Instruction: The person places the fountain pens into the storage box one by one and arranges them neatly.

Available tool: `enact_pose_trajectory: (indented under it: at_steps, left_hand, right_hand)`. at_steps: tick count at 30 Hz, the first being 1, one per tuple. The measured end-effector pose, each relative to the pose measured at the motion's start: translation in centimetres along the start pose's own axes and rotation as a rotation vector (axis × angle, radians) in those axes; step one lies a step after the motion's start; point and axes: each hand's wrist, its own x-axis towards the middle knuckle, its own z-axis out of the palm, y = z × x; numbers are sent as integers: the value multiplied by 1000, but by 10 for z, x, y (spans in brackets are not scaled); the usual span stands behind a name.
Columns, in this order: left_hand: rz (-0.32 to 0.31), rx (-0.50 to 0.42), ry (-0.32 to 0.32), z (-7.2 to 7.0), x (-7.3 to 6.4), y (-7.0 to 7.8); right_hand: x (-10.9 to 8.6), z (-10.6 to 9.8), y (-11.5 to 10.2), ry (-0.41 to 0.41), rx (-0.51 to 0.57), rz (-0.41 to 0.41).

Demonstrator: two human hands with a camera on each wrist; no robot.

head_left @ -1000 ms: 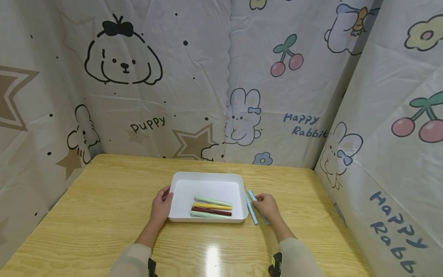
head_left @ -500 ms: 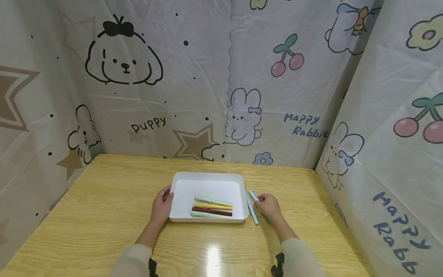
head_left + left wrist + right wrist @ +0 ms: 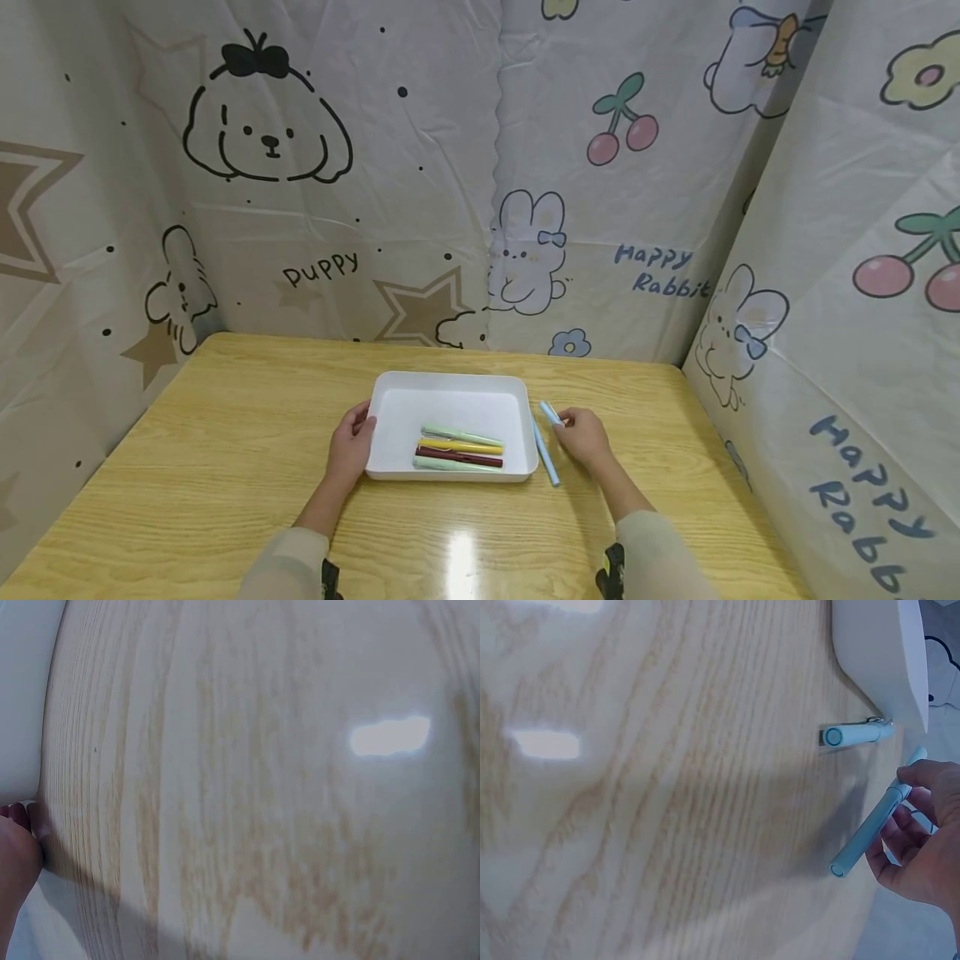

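A shallow white tray (image 3: 405, 404) lies on the table, its left side held by my left hand (image 3: 348, 442), thumb at the rim. Inside it are a light green pen (image 3: 461, 434), a yellow pen (image 3: 460, 447), a dark red pen (image 3: 459, 458) and a second light green pen (image 3: 450, 466), side by side. To the tray's right, my right hand (image 3: 583, 437) pinches a light blue pen (image 3: 870, 832) between thumb and fingers; the pen slants over the tabletop. Another light blue pen (image 3: 546, 454) lies along the tray's right side. The left wrist view catches only a bit of hand (image 3: 16, 859).
The wood-grain table (image 3: 247, 433) reflects a bright light near its front edge. Printed cloth (image 3: 420, 183) with cartoon animals hangs behind it and on both sides.
My right hand has lifted its blue pen and moved slightly right and away from me, apart from the other blue pen. The left hand and tray stay put.
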Motion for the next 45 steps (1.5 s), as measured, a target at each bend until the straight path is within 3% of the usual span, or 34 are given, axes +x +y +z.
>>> enact_pose_trajectory:
  at_steps: [20,28,45]
  left_hand:
    - [5,-7,-11,0,2,-2]
    - [4,-9,-15,0,1,-1]
    - [-15,-10,-11,0,0,2]
  right_hand:
    - [6,-9,-32,-76,-111,-71]
    - [8,-8,-41,-60,-144,-118]
    - [16,-3,-49,-124,-146,-91]
